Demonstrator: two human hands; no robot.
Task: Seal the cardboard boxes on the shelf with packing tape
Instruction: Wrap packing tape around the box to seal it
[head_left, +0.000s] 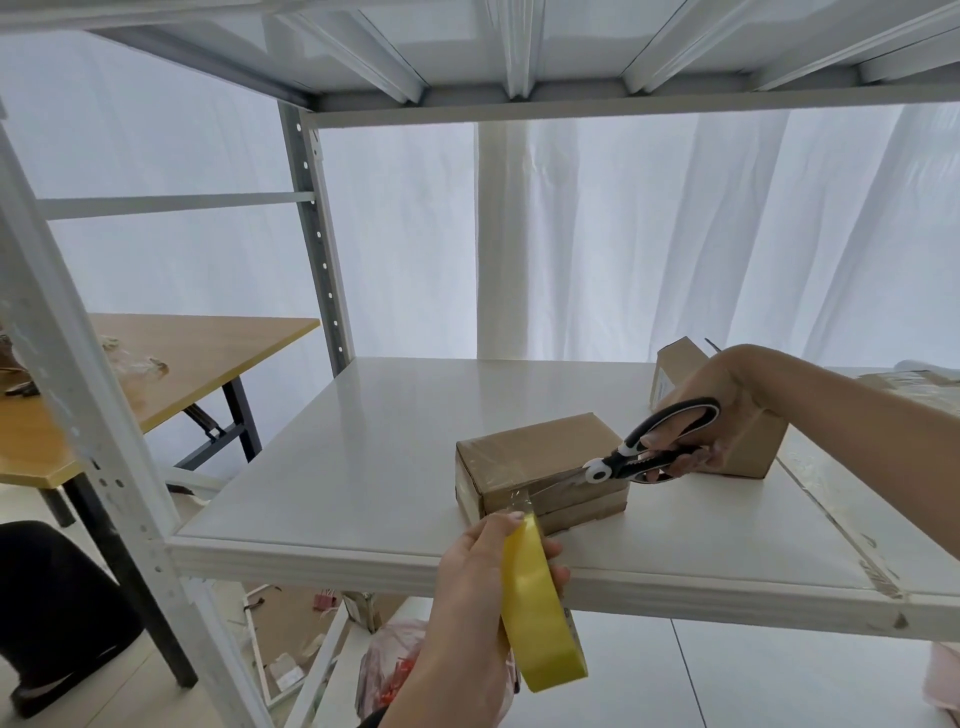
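A small brown cardboard box (530, 457) lies on the white shelf (363, 467), with clear tape over its top and near end. My left hand (467, 587) grips a yellow roll of packing tape (540, 608) just in front of the shelf edge. A strip of clear tape (522, 499) runs from the roll up to the box. My right hand (727, 415) holds black-and-white scissors (639, 452), their blades at that strip beside the box. A second, taller cardboard box (675, 364) stands behind my right hand, partly hidden by it.
The white metal rack's upright (104, 467) stands at the left and an upper shelf (519, 67) is overhead. A wooden table (197, 353) stands left of the rack. Bags and clutter (389, 660) lie on the floor below. White curtains hang behind.
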